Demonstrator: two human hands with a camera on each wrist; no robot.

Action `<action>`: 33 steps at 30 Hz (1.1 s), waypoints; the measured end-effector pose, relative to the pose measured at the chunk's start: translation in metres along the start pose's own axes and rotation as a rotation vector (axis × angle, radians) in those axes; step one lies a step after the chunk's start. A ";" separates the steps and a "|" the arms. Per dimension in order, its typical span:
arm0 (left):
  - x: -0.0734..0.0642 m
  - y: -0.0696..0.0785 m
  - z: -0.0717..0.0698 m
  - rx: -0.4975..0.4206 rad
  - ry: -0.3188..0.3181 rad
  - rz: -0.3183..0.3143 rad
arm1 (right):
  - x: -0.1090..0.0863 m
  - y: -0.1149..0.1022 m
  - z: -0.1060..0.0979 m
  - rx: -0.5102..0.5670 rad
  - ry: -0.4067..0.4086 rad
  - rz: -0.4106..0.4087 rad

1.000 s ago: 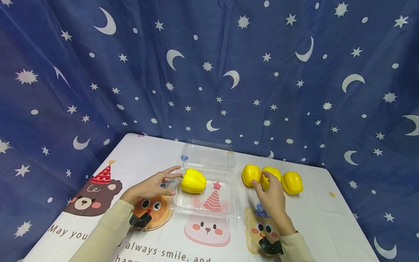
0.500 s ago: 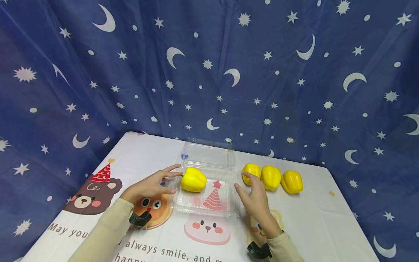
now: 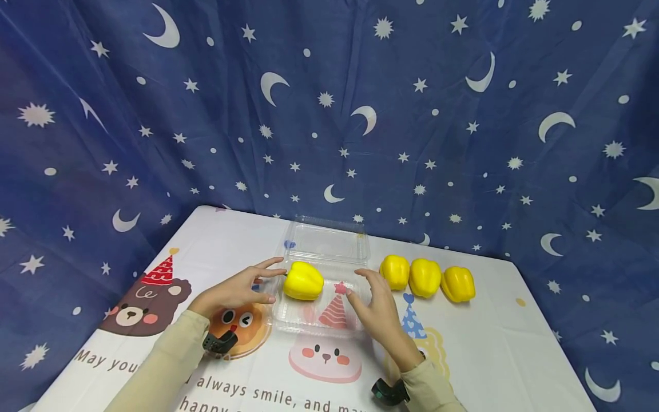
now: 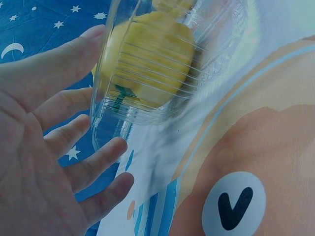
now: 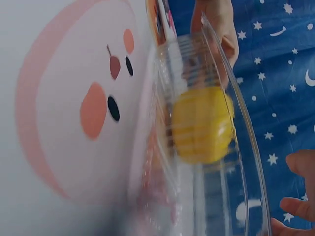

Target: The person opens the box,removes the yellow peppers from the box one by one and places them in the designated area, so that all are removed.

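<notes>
A yellow bell pepper (image 3: 304, 281) lies on its side in the left half of a clear plastic clamshell box (image 3: 314, 327), its green stem toward my left hand (image 3: 234, 293). That hand is at the box's left wall, fingers spread, thumb and fingertips by the rim; the left wrist view shows it gripping nothing. Over the right side of the box hovers my right hand (image 3: 380, 309), thumb and fingers apart and holding nothing. In the right wrist view its fingertips (image 5: 300, 172) show beside the clear rim, with the pepper (image 5: 203, 125) behind the wall.
Right of the box, three more yellow bell peppers (image 3: 425, 278) sit in a row. The box's clear lid (image 3: 329, 241) lies folded back toward the blue star-and-moon curtain (image 3: 329, 114). A white printed cloth (image 3: 494, 343) covers the table.
My right hand has moved left, away from the row of peppers to the right side of the box, carrying nothing. The left hand and all the peppers have stayed in place.
</notes>
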State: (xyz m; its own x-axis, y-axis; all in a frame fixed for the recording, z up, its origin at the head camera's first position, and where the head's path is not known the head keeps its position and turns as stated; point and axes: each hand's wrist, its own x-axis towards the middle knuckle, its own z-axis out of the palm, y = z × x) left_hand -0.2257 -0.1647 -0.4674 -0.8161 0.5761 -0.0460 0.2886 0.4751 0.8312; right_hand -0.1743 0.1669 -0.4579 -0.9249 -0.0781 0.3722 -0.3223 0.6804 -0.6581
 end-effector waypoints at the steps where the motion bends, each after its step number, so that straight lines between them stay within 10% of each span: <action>1: 0.000 0.000 0.000 -0.001 0.000 -0.004 | 0.000 -0.002 0.002 0.002 -0.004 -0.007; 33: 0.000 -0.001 -0.001 -0.007 -0.001 0.007 | 0.021 -0.029 0.055 0.032 -0.236 -0.023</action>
State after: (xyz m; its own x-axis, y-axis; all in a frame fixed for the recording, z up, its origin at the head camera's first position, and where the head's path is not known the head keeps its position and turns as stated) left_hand -0.2267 -0.1656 -0.4676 -0.8135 0.5802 -0.0409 0.2908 0.4667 0.8353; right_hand -0.1957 0.1059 -0.4671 -0.9376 -0.2639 0.2264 -0.3464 0.6531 -0.6735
